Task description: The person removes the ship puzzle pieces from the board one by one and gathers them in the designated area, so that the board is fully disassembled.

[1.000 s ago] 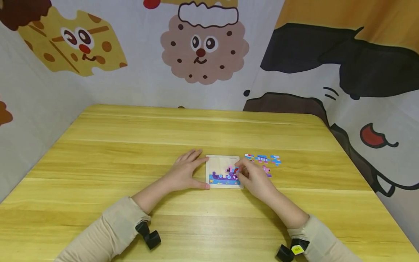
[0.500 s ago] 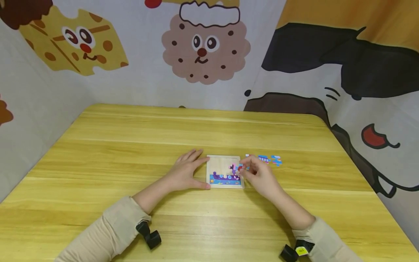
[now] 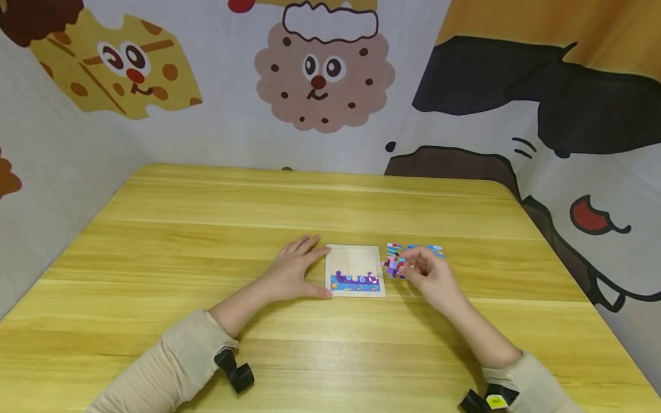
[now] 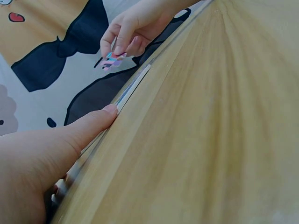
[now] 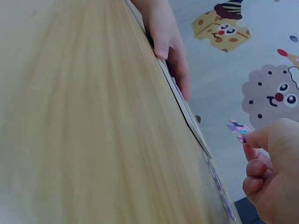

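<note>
A square puzzle tray point(image 3: 353, 259) lies on the table, its lower rows filled with a purple and blue sea picture and bare wood above. My left hand point(image 3: 296, 269), fingers spread, rests at its left side with the thumb on the near corner and a finger at the far corner. In the left wrist view the thumb point(image 4: 96, 122) presses on the tray's edge. Right of the tray, my right hand point(image 3: 431, 278) pinches a pink, purple and blue jigsaw piece point(image 3: 394, 266) between thumb and finger. The right wrist view shows this jigsaw piece point(image 5: 239, 127) raised above the table.
Several loose jigsaw pieces point(image 3: 393, 248) lie right of the tray, partly hidden behind the right hand. The wooden table point(image 3: 310, 344) ends at a cartoon-printed cloth point(image 3: 217, 137) behind it. Each wrist wears a black strap mount point(image 3: 234, 370).
My right hand has moved right with the jigsaw piece, from over the tray to over the loose pieces. The left hand has stayed at the tray.
</note>
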The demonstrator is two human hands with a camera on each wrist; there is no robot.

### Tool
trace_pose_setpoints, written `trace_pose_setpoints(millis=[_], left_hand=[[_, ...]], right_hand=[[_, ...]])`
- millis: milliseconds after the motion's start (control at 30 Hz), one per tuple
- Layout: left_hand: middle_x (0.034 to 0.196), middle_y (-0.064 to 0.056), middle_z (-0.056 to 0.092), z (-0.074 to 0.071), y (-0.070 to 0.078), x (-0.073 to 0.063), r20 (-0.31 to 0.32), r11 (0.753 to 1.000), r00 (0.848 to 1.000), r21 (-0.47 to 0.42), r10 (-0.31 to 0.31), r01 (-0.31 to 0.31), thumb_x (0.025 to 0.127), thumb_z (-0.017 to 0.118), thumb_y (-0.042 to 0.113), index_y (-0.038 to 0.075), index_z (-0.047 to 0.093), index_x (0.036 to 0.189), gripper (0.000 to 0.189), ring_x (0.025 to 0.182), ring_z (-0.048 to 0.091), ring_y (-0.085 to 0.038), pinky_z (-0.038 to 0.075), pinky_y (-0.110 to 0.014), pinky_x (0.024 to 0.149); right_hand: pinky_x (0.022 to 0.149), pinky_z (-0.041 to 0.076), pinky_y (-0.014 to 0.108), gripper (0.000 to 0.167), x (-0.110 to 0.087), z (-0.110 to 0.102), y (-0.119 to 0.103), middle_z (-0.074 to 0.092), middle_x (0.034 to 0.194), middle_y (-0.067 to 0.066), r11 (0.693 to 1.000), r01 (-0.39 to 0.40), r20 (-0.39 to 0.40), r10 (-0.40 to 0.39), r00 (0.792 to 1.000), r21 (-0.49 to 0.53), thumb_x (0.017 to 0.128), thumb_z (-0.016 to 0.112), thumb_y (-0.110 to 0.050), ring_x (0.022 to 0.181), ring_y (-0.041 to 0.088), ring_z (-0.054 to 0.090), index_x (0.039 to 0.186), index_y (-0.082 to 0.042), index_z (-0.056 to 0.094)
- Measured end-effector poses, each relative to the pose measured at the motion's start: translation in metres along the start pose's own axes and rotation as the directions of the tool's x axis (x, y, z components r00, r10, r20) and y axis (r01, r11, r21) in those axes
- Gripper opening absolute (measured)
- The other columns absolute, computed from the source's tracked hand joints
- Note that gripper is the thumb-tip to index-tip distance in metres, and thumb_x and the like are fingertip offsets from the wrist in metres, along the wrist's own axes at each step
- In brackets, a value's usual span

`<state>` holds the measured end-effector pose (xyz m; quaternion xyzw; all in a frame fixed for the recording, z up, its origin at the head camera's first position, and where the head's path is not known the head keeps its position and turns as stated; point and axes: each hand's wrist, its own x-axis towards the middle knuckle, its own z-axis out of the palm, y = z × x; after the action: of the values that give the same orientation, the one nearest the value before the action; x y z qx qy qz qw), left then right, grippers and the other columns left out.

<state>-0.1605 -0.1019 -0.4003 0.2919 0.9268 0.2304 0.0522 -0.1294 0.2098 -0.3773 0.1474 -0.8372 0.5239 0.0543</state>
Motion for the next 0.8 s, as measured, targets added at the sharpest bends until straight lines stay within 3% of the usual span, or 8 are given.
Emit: trace_pose_setpoints(millis=[500,800], left_hand=[[0.158,-0.010,0.013,0.001,0.001,-0.001,0.000,1.000,1.000,-0.005,-0.001,0.001,0.071,0.065,0.073,0.019,0.035,0.150,0.100,0.144,0.005,-0.032,0.005,-0.053,0.112],[0.158,-0.011,0.014,0.000,0.002,-0.002,0.001,1.000,1.000,-0.011,-0.003,0.003,0.072,0.066,0.071,0.019,0.034,0.150,0.099,0.144,0.005,-0.032,0.005,-0.053,0.112]], right_hand=[[0.046,0.038,0.021,0.017,-0.012,-0.036,0.018,0.064,0.078,0.004,0.998,0.013,-0.058,-0.016,0.998,-0.060,0.086,0.067,0.006,0.057,0.006,0.045,0.102,0.005,0.063],[0.051,0.044,0.021,0.019,-0.011,-0.057,0.029,0.065,0.081,0.010,0.996,0.000,-0.007,-0.001,1.000,-0.095,0.086,0.066,0.007,0.064,0.013,0.056,0.105,0.008,0.062]])
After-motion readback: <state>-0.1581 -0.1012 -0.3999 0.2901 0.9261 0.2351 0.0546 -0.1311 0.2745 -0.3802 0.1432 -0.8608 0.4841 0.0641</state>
